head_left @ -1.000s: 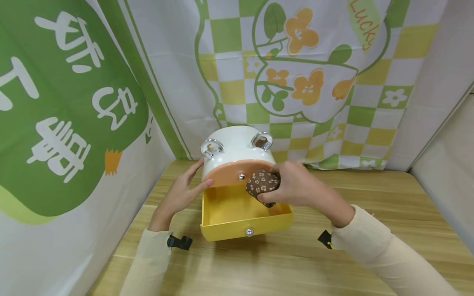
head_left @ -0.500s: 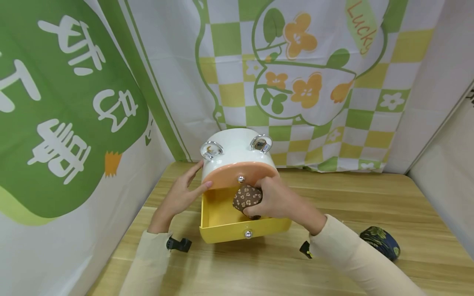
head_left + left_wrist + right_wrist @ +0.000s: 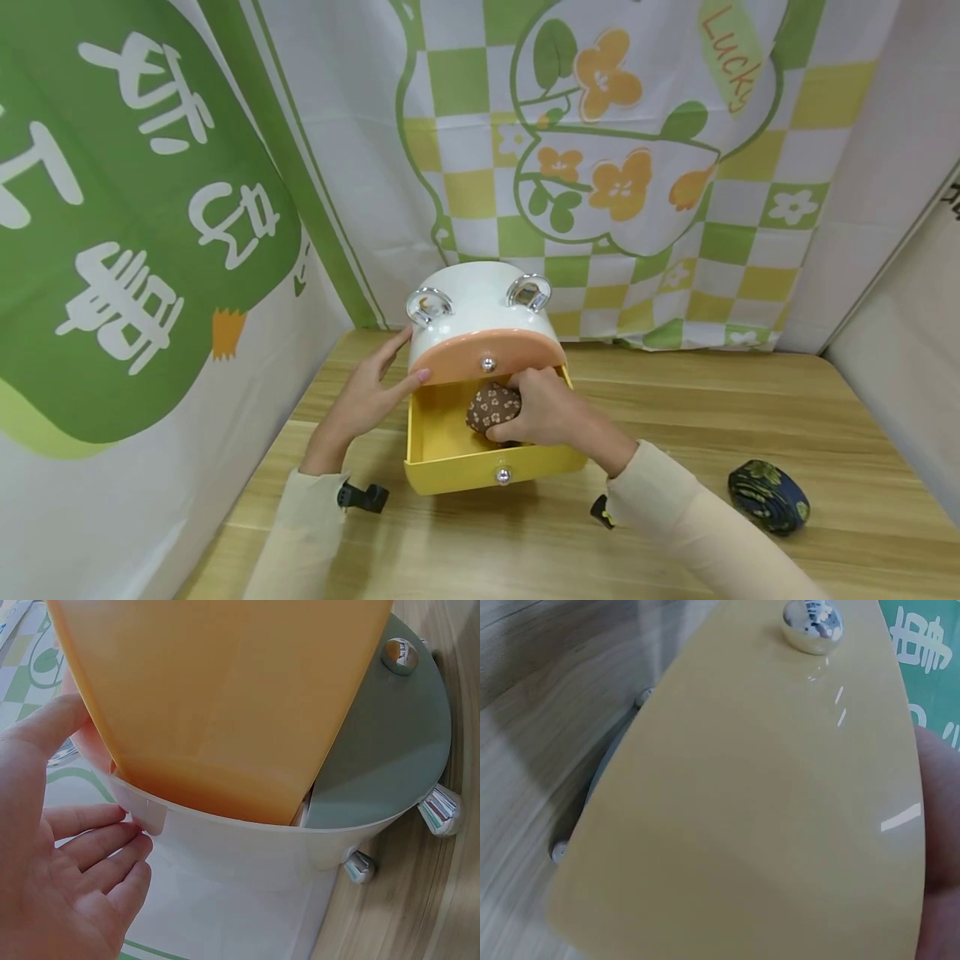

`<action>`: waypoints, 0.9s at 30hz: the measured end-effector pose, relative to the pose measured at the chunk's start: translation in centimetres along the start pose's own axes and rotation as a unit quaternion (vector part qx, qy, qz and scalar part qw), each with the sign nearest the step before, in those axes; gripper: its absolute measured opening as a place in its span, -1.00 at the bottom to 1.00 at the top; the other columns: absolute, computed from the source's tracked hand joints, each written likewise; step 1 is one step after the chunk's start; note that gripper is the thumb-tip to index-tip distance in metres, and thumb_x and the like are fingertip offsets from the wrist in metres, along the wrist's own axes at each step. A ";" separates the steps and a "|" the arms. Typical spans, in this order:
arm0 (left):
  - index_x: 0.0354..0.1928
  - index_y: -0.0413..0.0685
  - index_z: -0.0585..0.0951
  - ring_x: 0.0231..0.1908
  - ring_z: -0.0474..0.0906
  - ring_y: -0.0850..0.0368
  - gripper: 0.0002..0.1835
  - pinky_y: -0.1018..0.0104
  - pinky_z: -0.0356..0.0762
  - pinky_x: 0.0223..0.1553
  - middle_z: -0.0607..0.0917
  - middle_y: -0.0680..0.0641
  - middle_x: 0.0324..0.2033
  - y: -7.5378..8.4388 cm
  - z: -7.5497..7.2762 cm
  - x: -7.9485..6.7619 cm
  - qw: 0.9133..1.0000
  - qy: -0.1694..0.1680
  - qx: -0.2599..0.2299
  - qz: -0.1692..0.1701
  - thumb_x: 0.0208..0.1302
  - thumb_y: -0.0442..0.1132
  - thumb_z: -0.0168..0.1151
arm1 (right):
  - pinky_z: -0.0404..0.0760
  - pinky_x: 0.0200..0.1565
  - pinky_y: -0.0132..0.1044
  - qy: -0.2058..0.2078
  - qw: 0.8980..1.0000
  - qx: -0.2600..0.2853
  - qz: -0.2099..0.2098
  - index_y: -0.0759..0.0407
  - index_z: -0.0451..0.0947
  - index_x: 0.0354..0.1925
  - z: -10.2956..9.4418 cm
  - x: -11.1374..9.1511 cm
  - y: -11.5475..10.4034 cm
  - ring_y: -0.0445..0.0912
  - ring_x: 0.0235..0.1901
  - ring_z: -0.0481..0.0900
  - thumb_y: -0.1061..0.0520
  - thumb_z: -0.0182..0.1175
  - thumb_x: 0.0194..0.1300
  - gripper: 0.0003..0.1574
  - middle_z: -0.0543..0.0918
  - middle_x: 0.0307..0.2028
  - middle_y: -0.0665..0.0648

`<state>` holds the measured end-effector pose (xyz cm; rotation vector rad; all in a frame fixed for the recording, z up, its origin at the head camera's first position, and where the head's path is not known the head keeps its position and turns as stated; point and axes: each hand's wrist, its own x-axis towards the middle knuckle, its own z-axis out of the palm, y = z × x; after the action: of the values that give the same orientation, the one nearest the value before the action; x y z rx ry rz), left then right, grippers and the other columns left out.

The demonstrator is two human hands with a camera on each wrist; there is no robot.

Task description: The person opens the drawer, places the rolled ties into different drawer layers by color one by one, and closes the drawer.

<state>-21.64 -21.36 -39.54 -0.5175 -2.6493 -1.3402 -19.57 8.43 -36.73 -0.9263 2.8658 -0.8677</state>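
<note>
A small white drawer cabinet [image 3: 480, 296] with an orange upper front [image 3: 453, 358] and silver ear-like loops stands on the table. Its lower yellow drawer [image 3: 453, 471] is pulled out. My left hand [image 3: 367, 398] rests on the cabinet's left side, the thumb at the orange front; in the left wrist view the fingers lie relaxed along the white wall [image 3: 225, 862]. Inside the drawer my right hand [image 3: 551, 408] grips a brown floral cloth roll [image 3: 491, 406], partly covering it. The right wrist view is mostly filled by the drawer's front [image 3: 742, 787], with the hand [image 3: 937, 840] behind.
On the wooden table [image 3: 675, 400], to the right, lies a navy cloth roll [image 3: 768, 497] with yellow-green leaves, like a rolled necktie. A printed curtain [image 3: 495, 200] hangs behind the cabinet. The left wrist view shows a grey-green lower panel [image 3: 382, 735] with a silver knob.
My right hand has carried the brown cloth roll left and down into the drawer. The navy roll has come into sight as the right arm moved left. My left hand stays put.
</note>
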 end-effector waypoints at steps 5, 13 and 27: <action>0.69 0.07 0.15 0.67 0.06 -0.16 -0.09 -0.26 0.09 0.65 0.17 -0.08 0.67 0.1 0.0 -0.1 1.000 0.003 -0.003 0.000 0.46 0.12 0.34 | 0.61 -0.29 -0.35 -0.005 1.000 -0.019 0.014 0.12 0.64 -0.32 0.3 0.1 -0.1 -0.23 -0.39 0.58 -0.12 0.64 -0.01 -0.52 0.69 -0.44 -0.08; 0.69 0.03 0.15 0.67 0.05 -0.15 -0.08 -0.23 0.08 0.66 0.17 -0.05 0.67 0.2 0.1 -0.1 1.000 0.005 -0.006 -0.001 0.46 0.12 0.34 | 0.64 -0.22 -0.31 -0.006 0.999 -0.023 0.021 0.12 0.67 -0.25 0.8 0.4 -0.1 -0.22 -0.32 0.61 -0.14 0.67 0.00 -0.48 0.72 -0.38 -0.07; 0.69 0.07 0.14 0.68 0.03 -0.13 -0.09 -0.19 0.08 0.67 0.15 -0.04 0.67 0.4 0.2 -0.2 1.000 0.005 -0.013 -0.005 0.47 0.11 0.33 | 0.66 -0.17 -0.27 -0.019 0.999 -0.039 0.020 0.14 0.69 -0.24 0.6 0.3 0.1 -0.19 -0.29 0.62 -0.17 0.68 0.01 -0.45 0.74 -0.36 -0.05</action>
<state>-21.30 -21.07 -39.40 -0.4985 -2.6328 -1.3787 -19.79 8.04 -37.25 -0.8776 2.8950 -0.7317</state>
